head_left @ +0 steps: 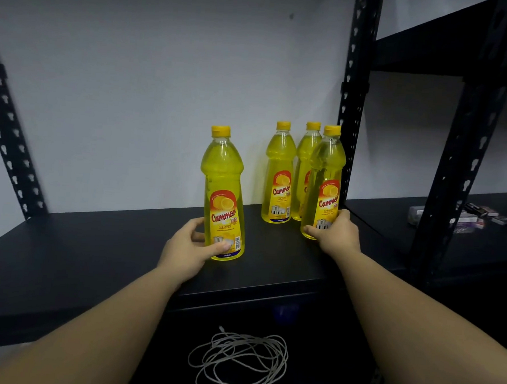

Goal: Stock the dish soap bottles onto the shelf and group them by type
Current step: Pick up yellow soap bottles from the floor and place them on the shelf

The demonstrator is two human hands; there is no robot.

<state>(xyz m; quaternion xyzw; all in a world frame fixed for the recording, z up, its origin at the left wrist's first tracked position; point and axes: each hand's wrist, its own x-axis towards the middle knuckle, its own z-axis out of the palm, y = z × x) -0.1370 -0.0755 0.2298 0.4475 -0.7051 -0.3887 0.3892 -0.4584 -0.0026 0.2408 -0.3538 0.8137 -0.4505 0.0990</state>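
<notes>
Several yellow lemon dish soap bottles with yellow caps stand upright on the black shelf (94,250). My left hand (189,247) grips the base of the nearest bottle (224,190), which stands apart to the left. My right hand (334,235) wraps the base of the front right bottle (325,178), close to the upright post. Behind it, against the wall, stand two more bottles, one (279,169) in plain view and one (306,153) partly hidden.
A black perforated post (352,109) rises just right of the bottles. Another shelf unit to the right holds small boxes (467,218). A coiled grey cable (236,363) lies on the level below. The shelf's left half is bare.
</notes>
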